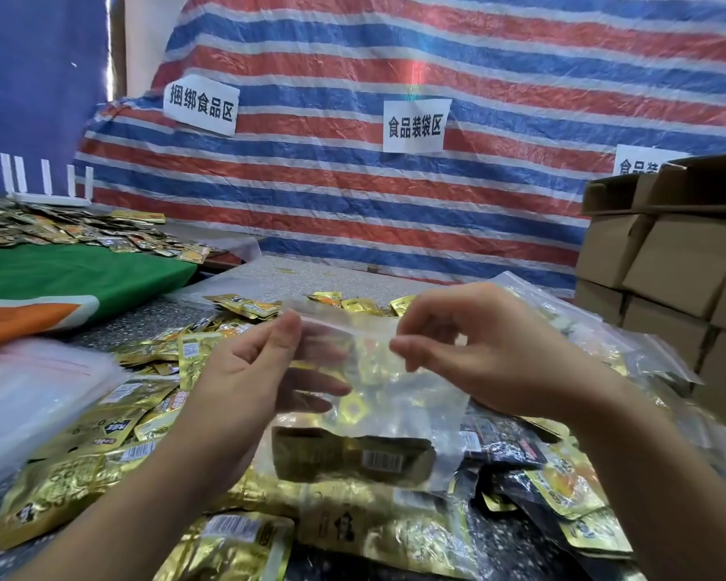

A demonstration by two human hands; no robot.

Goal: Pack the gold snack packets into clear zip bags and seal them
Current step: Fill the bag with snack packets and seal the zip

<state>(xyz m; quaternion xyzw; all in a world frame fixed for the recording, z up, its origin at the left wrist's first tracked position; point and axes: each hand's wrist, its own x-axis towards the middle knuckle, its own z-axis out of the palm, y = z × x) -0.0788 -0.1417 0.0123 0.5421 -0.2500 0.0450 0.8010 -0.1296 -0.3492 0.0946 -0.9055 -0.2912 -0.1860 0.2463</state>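
1. Clear plastic zip bag [378,396], held up at frame centre above the littered surface [269,270]; at least one gold snack packet [353,454] lies across its bottom, barcode showing. Further contents are blurred.
2. Left hand [244,371]: thumb and fingers pinch the bag's top left corner at the zip strip.
3. Right hand [478,354]: fingertips pinch the top right end of the same strip. Both hands hold the mouth stretched between them.
4. Step in hand, as judged: closing the zip. To do it well, keep the strip taut and level, align the two tracks, then run pinched fingers from one end to the other with no gap left; press out trapped air first, and keep the packet clear of the mouth.
5. Loose gold snack packets [80,475], spread over the surface below and to the lower left of the hands, some black-faced ones at lower right.
6. Stack of empty zip bags [34,396], left edge of frame.
7. Cardboard boxes [667,262], stacked at right; striped tarpaulin [395,203] behind, carrying paper labels.
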